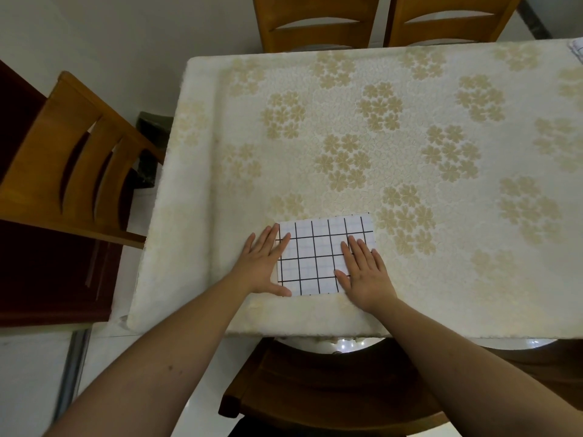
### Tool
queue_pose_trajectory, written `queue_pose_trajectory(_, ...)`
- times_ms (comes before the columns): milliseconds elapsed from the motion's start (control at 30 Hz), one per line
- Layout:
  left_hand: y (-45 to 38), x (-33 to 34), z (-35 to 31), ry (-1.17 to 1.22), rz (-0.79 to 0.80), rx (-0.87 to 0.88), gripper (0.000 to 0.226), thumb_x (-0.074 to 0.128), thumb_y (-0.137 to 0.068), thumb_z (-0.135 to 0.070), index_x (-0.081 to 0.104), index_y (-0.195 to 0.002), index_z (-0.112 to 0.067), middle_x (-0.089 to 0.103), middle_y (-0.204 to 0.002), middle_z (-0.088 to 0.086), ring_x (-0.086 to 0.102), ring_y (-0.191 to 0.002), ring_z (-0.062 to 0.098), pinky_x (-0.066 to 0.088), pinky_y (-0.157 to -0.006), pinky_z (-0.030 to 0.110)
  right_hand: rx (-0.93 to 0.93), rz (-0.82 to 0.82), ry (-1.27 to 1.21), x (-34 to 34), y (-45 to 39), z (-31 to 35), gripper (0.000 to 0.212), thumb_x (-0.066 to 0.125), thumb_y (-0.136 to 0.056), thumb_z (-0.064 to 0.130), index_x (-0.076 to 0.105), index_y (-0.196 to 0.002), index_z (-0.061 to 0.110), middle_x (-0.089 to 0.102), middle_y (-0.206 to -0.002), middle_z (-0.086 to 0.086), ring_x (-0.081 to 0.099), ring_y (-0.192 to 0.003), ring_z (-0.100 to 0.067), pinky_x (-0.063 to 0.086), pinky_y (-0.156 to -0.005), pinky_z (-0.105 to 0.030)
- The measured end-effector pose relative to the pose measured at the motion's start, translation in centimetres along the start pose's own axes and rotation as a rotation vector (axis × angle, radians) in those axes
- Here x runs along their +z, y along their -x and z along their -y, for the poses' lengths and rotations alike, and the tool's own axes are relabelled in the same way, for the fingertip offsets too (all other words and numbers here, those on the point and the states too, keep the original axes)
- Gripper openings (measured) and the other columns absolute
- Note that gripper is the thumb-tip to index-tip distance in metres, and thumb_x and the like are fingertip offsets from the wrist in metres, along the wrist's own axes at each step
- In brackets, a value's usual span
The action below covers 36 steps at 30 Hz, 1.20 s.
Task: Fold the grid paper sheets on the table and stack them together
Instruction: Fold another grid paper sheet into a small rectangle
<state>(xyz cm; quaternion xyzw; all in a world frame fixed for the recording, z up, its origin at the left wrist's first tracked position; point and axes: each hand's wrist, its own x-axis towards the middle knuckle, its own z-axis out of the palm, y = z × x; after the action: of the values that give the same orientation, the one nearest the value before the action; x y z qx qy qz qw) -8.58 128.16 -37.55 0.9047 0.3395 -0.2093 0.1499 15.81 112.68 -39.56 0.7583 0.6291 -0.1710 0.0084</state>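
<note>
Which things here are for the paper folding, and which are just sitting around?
For the job:
- grid paper sheet, flat under both hands
- left hand
- right hand
- another paper's corner, far right edge

Just there:
- table
- chairs

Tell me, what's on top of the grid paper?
Two flat hands rest on the grid paper: the left hand on its left edge, the right hand on its right side. The paper under the palms is covered, and so is the tablecloth beneath the sheet.
</note>
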Motion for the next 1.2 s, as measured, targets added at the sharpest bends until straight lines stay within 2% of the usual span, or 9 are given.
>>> queue_pose_trajectory(200,0.0,-0.6,-0.2,-0.044,0.069,-0.003,0.143,0.057,-0.053,-0.090,-0.034,-0.144,-0.028,-0.045,-0.148,0.005,-0.041,-0.137,0.022,-0.016,-0.116,0.051,0.014,0.009,0.020,-0.1,0.3,-0.1,0.073,-0.010,-0.090,0.065,-0.013,-0.152,0.026,-0.019,-0.159,0.003,-0.022,-0.145,-0.015,-0.015,-0.117,-0.035)
queue_pose_trajectory(567,0.3,-1.7,-0.9,0.038,0.107,-0.048,0.137,0.057,-0.057,-0.088,-0.030,-0.146,-0.030,-0.042,-0.150,0.001,-0.036,-0.140,0.020,-0.013,-0.115,0.050,0.141,0.030,-0.024,-0.2,2.7,-1.7,0.067,-0.009,-0.090,0.063,-0.024,-0.148,0.033,-0.028,-0.156,0.005,-0.026,-0.143,-0.014,-0.010,-0.119,-0.040)
queue_pose_trajectory(633,0.9,-1.8,-1.9,0.229,0.014,-0.132,0.123,0.057,-0.069,-0.080,-0.021,-0.150,-0.031,-0.032,-0.156,0.000,-0.024,-0.145,0.019,-0.006,-0.118,0.048,0.140,0.008,-0.046,-0.5,3.0,-1.6,0.067,-0.005,-0.091,0.061,-0.017,-0.150,0.031,-0.019,-0.159,0.002,-0.020,-0.146,-0.015,-0.009,-0.119,-0.039)
queue_pose_trajectory(700,1.6,-1.3,-3.3,0.419,-0.231,-0.277,0.097,0.060,-0.084,-0.060,0.004,-0.155,-0.024,0.000,-0.162,0.006,0.005,-0.148,0.023,0.015,-0.117,0.045,0.141,-0.044,-0.066,-0.8,3.4,-1.2,0.068,0.000,-0.093,0.059,-0.008,-0.152,0.028,-0.010,-0.161,0.002,-0.013,-0.147,-0.015,-0.007,-0.119,-0.038)
queue_pose_trajectory(767,2.5,-0.4,-4.7,0.585,-0.456,-0.448,0.059,0.059,-0.093,-0.039,0.039,-0.143,-0.013,0.039,-0.143,0.012,0.042,-0.128,0.029,0.038,-0.103,0.039,0.125,-0.116,-0.089,-1.0,3.8,-0.6,0.067,0.008,-0.096,0.056,-0.001,-0.154,0.026,-0.005,-0.161,0.002,-0.008,-0.148,-0.014,-0.005,-0.119,-0.036)
queue_pose_trajectory(800,3.0,-0.1,-5.3,0.679,-0.496,-0.531,0.041,0.057,-0.095,-0.032,0.051,-0.129,-0.011,0.051,-0.128,0.011,0.054,-0.112,0.028,0.044,-0.091,0.035,0.103,-0.147,-0.096,-1.0,4.0,-0.3,0.065,0.012,-0.097,0.055,0.000,-0.154,0.025,-0.004,-0.161,0.003,-0.006,-0.148,-0.014,-0.005,-0.119,-0.036)
queue_pose_trajectory(900,4.4,0.6,-7.0,0.823,-0.395,-0.680,0.017,0.055,-0.097,-0.030,0.055,-0.098,-0.013,0.062,-0.099,0.006,0.058,-0.083,0.019,0.040,-0.067,0.026,0.021,-0.163,-0.092,-0.7,4.4,0.8,0.064,0.016,-0.099,0.054,0.001,-0.154,0.024,-0.001,-0.161,0.003,-0.003,-0.148,-0.014,-0.004,-0.119,-0.035)
queue_pose_trajectory(1100,3.7,1.5,-8.0,0.806,-0.236,-0.798,0.029,0.061,-0.092,-0.034,0.066,-0.079,-0.008,0.065,-0.094,0.013,0.059,-0.070,0.021,0.041,-0.057,0.027,-0.163,-0.103,-0.044,0.6,5.5,3.0,0.060,0.022,-0.102,0.052,0.019,-0.154,0.023,0.015,-0.160,-0.002,0.012,-0.148,-0.022,0.005,-0.118,-0.040)
queue_pose_trajectory(1200,3.4,1.5,-8.2,0.840,-0.191,-0.844,0.028,0.063,-0.090,-0.034,0.072,-0.094,-0.008,0.064,-0.105,0.014,0.063,-0.080,0.025,0.052,-0.069,0.030,-0.149,-0.080,-0.021,0.8,5.8,3.6,0.058,0.026,-0.101,0.052,0.034,-0.149,0.020,0.034,-0.154,-0.006,0.028,-0.143,-0.026,0.013,-0.117,-0.040)
